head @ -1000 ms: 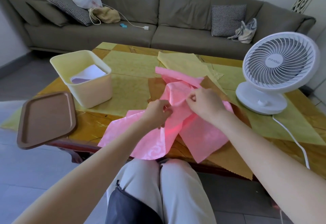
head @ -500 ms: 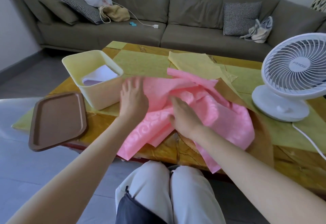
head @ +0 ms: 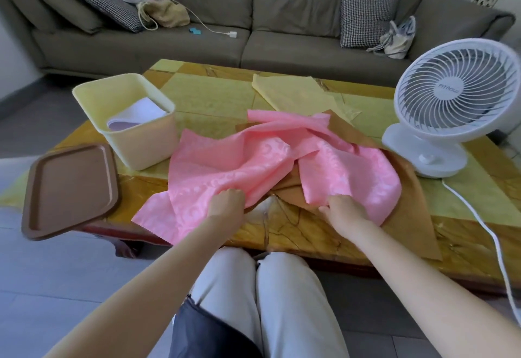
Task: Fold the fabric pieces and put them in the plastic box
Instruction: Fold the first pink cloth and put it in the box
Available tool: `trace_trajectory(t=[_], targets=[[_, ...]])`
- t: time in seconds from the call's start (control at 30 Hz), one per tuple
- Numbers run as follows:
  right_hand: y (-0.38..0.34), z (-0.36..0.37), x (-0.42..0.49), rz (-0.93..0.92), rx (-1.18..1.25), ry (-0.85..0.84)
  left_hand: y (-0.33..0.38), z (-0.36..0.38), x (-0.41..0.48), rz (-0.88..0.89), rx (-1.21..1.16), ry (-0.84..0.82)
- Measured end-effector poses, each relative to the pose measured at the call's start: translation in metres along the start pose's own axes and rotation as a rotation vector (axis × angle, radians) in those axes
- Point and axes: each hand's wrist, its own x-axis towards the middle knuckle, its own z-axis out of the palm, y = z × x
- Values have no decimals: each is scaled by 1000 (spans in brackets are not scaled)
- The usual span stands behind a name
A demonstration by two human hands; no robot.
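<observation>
A crumpled pink fabric point(head: 231, 160) with a swirl pattern lies spread across the low table. My left hand point(head: 227, 205) grips its near edge at the left, and my right hand point(head: 345, 212) grips its near edge at the right. Under it lies a brown fabric point(head: 406, 211) that hangs over the table's front. A yellow fabric point(head: 293, 92) lies flat further back. The cream plastic box point(head: 146, 143) stands at the left of the table, with a folded pale lilac fabric point(head: 135, 115) inside.
A brown lid point(head: 70, 188) overhangs the table's front left corner. A white fan point(head: 451, 104) stands at the right, its cord point(head: 485, 233) trailing off the front edge. A grey sofa point(head: 253, 33) with cushions and bags runs behind the table.
Both hands have come back from the middle of the pink fabric to its near edge and taken hold there. The fabric now lies spread wider to the left and right.
</observation>
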Motion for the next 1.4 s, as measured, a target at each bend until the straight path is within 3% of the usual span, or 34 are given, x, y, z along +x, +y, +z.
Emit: trace_trajectory(t=[0.07,0.33,0.5,0.63,0.9,1.03,1.2,1.3,1.4], targets=[[-5,-2,-3,-26,22,28,2,-7,-1,-4,-41,30],[-75,-16,-7,-368,498,278,25,-74,-4,106,-290,375],[-103,-32,-1,-436,423,388,9,-98,-15,112,-475,378],[-124,-26,-4,-506,569,256,-13,-92,-20,20,-589,349],[-126,6,-8,-330,849,24,-26,-88,-28,-3,-614,429],[-131,-1,-4,-356,746,76,-38,-87,-32,-50,-588,388],[-138,-22,-2,-422,609,210,-67,-80,-36,-212,-245,272],[-153,-23,-8,-511,604,90,-57,-76,-41,-20,-344,451],[-164,-5,-11,-613,365,-58,-39,-58,-42,195,-357,209]])
